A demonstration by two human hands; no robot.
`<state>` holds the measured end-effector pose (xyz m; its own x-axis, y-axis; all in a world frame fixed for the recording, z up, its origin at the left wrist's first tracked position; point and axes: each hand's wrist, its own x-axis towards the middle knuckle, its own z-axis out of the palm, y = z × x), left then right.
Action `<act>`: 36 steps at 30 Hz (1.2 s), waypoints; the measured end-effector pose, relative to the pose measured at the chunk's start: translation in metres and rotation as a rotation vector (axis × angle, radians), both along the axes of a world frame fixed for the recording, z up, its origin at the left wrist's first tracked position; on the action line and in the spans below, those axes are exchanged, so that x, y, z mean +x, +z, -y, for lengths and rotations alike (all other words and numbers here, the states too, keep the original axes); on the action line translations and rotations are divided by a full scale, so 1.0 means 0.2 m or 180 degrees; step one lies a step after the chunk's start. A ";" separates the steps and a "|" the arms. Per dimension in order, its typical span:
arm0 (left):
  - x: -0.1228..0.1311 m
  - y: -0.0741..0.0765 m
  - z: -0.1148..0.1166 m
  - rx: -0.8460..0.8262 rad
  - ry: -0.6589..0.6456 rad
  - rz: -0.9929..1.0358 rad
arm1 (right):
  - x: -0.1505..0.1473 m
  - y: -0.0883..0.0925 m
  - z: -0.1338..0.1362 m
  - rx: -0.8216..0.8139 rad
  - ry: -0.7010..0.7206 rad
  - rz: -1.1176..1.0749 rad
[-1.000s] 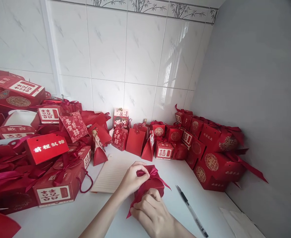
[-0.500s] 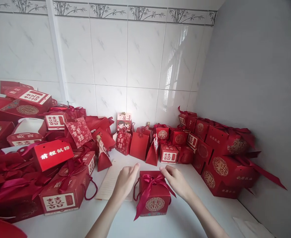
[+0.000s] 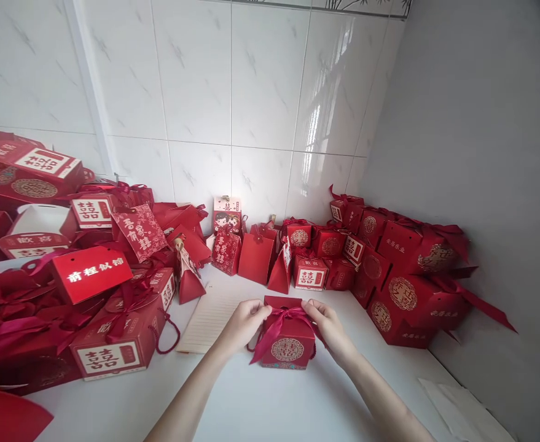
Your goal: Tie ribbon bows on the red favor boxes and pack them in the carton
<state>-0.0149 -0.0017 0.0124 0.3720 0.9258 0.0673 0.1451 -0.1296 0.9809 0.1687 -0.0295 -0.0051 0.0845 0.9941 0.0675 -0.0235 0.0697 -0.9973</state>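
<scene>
A small red gift box (image 3: 289, 353) with a gold round emblem stands upright on the white table in front of me. Across its top runs a dark pink ribbon bow (image 3: 290, 313), one tail hanging down the front left. My left hand (image 3: 246, 324) pinches the bow's left loop at the box's upper left edge. On the opposite side, my right hand (image 3: 327, 325) has thumb and fingers closed on the right loop. The fingertips partly hide the loop ends. Rope handles show at the box's sides.
A lined notebook (image 3: 207, 316) lies left of the box. Red gift boxes (image 3: 108, 356) are heaped along the left, and more boxes (image 3: 403, 301) are stacked against the right wall. Small triangular boxes (image 3: 257, 255) line the back. White paper (image 3: 458, 405) lies at the right edge.
My left hand has moved in from beside the box and closed on the bow's left loop. My right hand stays at the upper right. The view has tilted down slightly.
</scene>
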 end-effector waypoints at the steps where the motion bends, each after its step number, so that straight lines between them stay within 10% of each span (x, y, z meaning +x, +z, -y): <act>1: 0.01 -0.02 -0.01 0.0098 0.0141 0.0061 | 0.00 -0.01 0.00 -0.0013 -0.0002 -0.0114; 10: 0.08 -0.13 0.00 0.0877 0.0637 0.0095 | -0.04 -0.08 0.00 -0.0314 -0.0120 -0.0700; 36: 0.05 -0.22 -0.11 0.0186 0.0804 0.0571 | 0.00 -0.15 -0.08 -0.0327 -0.0129 -0.0989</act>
<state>-0.0046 0.0194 -0.0318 0.1082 0.9800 0.1669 0.0052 -0.1685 0.9857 0.1696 -0.0144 -0.0346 0.1248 0.9898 -0.0681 -0.3269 -0.0237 -0.9447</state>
